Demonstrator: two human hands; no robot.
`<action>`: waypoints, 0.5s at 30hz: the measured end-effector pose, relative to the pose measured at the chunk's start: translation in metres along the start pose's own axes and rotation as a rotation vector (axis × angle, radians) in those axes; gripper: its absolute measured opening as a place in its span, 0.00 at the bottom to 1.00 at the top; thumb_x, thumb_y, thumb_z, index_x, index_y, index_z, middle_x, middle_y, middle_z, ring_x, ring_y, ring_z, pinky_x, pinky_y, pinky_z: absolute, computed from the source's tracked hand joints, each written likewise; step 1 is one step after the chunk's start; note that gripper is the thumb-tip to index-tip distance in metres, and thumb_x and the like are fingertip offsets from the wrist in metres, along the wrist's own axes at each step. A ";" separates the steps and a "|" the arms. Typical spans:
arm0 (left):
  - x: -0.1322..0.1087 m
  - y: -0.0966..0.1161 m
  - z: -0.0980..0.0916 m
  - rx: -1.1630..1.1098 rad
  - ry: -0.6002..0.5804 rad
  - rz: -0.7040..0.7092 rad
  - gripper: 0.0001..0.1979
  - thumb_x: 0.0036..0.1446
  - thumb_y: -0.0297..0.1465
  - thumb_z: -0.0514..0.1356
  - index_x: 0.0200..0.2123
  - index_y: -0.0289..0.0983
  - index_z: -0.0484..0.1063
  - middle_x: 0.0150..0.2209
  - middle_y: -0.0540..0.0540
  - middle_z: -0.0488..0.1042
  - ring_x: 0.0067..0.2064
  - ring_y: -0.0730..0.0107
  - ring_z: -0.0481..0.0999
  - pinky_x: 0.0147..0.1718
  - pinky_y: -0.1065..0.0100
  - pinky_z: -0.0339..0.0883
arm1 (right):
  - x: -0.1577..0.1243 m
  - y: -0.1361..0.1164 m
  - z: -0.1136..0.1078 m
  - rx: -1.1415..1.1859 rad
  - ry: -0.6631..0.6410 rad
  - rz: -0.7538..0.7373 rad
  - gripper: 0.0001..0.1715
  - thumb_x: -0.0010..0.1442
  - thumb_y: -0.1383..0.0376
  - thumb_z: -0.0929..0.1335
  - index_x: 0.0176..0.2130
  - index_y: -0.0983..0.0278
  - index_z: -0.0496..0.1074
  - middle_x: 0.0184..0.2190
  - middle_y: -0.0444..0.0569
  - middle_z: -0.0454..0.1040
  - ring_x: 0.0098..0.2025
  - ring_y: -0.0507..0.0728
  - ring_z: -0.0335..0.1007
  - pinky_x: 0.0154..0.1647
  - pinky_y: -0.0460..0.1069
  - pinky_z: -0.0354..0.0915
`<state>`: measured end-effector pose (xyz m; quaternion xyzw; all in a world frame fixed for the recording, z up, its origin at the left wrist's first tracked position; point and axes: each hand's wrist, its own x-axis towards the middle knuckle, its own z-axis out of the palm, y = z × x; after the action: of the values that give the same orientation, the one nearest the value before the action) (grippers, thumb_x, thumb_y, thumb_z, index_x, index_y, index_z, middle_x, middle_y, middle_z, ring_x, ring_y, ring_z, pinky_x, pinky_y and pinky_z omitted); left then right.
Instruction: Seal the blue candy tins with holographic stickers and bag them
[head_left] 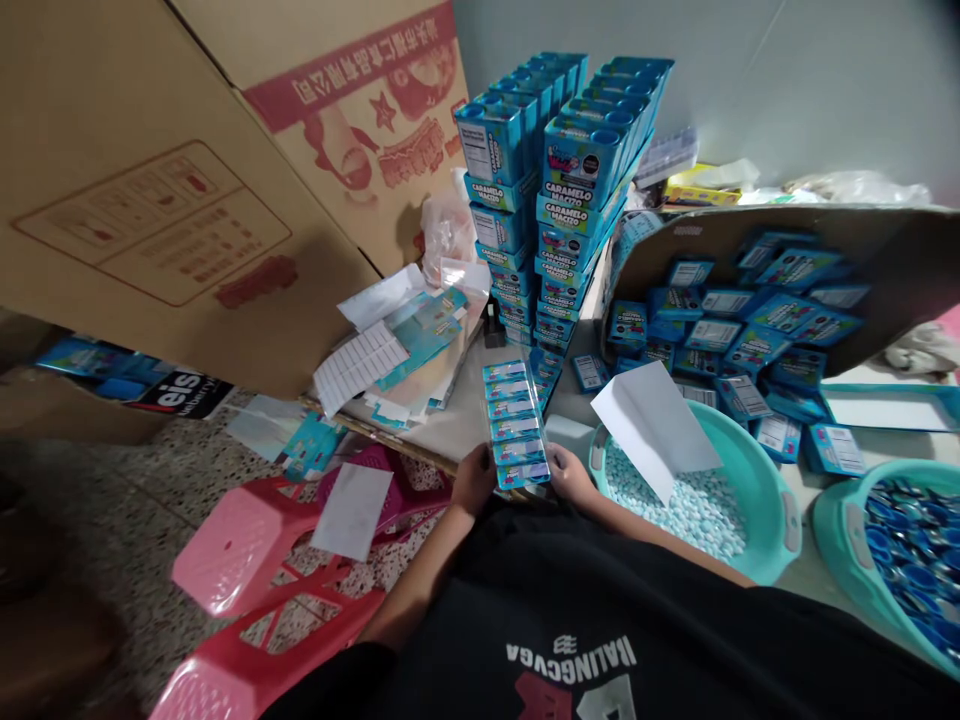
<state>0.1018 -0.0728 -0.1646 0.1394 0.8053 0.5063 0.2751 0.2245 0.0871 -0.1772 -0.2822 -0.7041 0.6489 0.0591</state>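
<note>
A row of several small blue candy boxes (517,422) lies in front of my body, with what looks like clear film around it. My left hand (473,480) grips its near left edge, and my right hand (568,472) grips the near right corner. The fingers of both hands curl around the sides and are partly hidden. Just beyond the row stand tall stacks of blue candy trays (574,215) marked "Caramelo Macizo". To the right of my right hand is a turquoise basin (769,480) of small pale candies (705,515), with a folded white sheet (656,425) across it.
Loose blue boxes (757,310) spill from a tipped carton (885,240). A second basin (840,530) holds blue pieces. Paper sheets and flat cartons (420,345) lie left of the stacks, beside a large cardboard box (172,190). Pink stools (240,545) stand below.
</note>
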 end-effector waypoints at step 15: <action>-0.041 0.023 -0.005 0.194 0.099 0.175 0.19 0.51 0.31 0.63 0.48 0.40 0.71 0.48 0.38 0.73 0.52 0.52 0.73 0.54 0.55 0.67 | 0.001 0.029 -0.020 -0.557 -0.088 -0.567 0.54 0.53 0.61 0.72 0.71 0.61 0.46 0.65 0.65 0.58 0.68 0.74 0.52 0.62 0.67 0.61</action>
<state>0.1309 -0.0867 -0.1296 0.2100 0.8479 0.4543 0.1749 0.2421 0.1047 -0.2013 -0.0538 -0.9051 0.4023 0.1269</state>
